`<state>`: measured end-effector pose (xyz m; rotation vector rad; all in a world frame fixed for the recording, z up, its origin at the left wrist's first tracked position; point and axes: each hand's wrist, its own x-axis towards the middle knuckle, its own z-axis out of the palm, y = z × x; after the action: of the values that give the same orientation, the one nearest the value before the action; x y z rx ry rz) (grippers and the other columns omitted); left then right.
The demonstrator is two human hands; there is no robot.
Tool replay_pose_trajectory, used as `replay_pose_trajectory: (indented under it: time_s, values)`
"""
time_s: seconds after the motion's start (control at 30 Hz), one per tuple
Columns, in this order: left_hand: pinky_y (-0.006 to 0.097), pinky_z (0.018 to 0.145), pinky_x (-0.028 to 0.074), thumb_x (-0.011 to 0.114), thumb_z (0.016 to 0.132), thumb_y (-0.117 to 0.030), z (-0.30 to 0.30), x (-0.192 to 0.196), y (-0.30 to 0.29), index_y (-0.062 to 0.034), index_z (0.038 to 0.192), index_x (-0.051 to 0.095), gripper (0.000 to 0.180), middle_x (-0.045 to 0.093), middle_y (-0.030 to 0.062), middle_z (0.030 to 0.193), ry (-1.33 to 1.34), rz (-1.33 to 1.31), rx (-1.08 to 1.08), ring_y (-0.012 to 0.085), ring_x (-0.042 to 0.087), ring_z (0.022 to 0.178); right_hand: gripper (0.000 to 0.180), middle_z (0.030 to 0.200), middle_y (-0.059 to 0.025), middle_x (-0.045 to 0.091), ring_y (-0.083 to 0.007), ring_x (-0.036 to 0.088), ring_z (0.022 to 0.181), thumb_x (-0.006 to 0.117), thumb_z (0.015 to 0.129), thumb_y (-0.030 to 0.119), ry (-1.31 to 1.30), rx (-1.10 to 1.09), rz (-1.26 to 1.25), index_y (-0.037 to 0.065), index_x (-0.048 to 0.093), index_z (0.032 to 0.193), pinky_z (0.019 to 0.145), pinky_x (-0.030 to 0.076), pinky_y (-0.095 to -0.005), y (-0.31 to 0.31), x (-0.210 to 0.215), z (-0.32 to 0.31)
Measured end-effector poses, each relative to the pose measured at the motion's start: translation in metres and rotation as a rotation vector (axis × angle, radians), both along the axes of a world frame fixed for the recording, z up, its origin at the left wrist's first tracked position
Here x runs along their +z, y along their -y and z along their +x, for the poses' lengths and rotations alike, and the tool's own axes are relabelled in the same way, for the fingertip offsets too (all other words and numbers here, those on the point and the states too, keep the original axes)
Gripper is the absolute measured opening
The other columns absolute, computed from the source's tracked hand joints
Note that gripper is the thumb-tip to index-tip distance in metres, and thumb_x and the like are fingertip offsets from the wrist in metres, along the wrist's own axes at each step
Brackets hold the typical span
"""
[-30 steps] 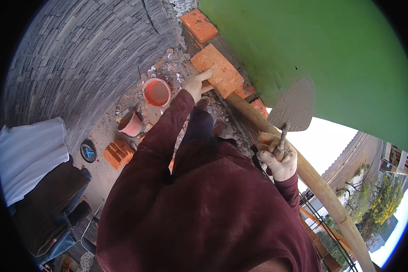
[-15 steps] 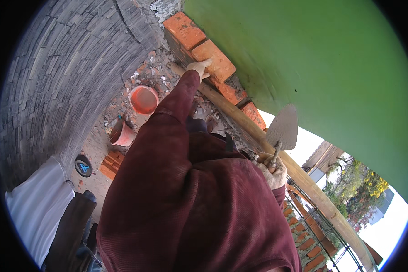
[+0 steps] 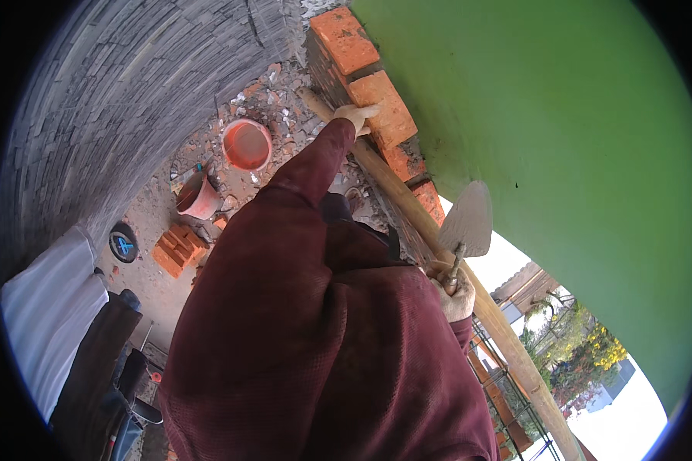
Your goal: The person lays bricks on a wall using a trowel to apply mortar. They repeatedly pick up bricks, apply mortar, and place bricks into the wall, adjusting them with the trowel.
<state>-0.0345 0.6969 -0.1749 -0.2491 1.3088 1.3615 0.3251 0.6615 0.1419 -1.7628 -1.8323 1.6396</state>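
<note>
My left hand (image 3: 356, 117) grips the near edge of an orange brick (image 3: 384, 110) on top of a narrow brick wall, its fingers reaching onto the brick's upper face. Another brick (image 3: 344, 40) lies beyond it, with a joint between the two. Lower bricks (image 3: 429, 201) step down toward the right, with grey mortar beside them. My right hand (image 3: 457, 298), in a pale work glove, is closed around the handle of a trowel (image 3: 467, 223). The trowel's broad blade points up and away, next to a wooden pole.
The wooden pole (image 3: 404, 196) runs along the wall's near side. A green panel (image 3: 546, 115) rises behind the bricks. Rubble, a red bucket (image 3: 247, 144), a tipped bucket (image 3: 197, 196) and stacked bricks (image 3: 178, 250) are on the ground at left, below a grey stone-patterned wall (image 3: 131, 100).
The view has turned slightly, shifting the wall and the buckets in the picture. My left hand stays on the same brick, and the trowel remains in my right hand.
</note>
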Motion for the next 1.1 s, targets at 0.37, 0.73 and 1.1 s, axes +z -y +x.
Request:
replay_pose_trajectory:
  time_s: [0.37, 0.73, 1.1]
  values:
    - [0.045, 0.108, 0.048, 0.068, 0.098, -0.031, 0.148, 0.066, 0.273, -0.0075, 0.14, 0.058, 0.049, 0.066, 0.0078, 0.134, 0.285, 0.199, 0.417, 0.0236, 0.064, 0.123, 0.021, 0.068, -0.0022, 0.06, -0.0113, 0.052, 0.051, 0.075, 0.09, 0.02, -0.049, 0.46, -0.076, 0.003, 0.063, 0.09, 0.05, 0.043, -0.028, 0.003, -0.092, -0.024]
    - [0.048, 0.107, 0.05, 0.074, 0.095, -0.022, 0.36, 0.021, 0.528, -0.0034, 0.138, 0.058, 0.049, 0.066, 0.014, 0.134, 0.21, 0.204, 1.482, 0.0295, 0.065, 0.121, 0.021, 0.065, -0.0064, 0.057, -0.0192, 0.053, 0.048, 0.07, 0.095, 0.02, 0.201, 0.886, -0.431, 0.006, 0.058, 0.083, 0.046, 0.048, -0.0362, 0.097, -0.135, -0.056]
    - [0.036, 0.069, 0.058, 0.089, 0.08, -0.02, 0.415, -0.114, 0.794, -0.003, 0.114, 0.072, 0.041, 0.076, 0.0094, 0.101, 0.123, -0.48, 1.808, 0.0223, 0.072, 0.08, 0.02, 0.066, -0.005, 0.059, -0.0165, 0.056, 0.046, 0.074, 0.088, 0.009, 0.405, 1.103, -0.299, 0.005, 0.056, 0.093, 0.039, 0.047, -0.0331, 0.278, -0.217, -0.06]
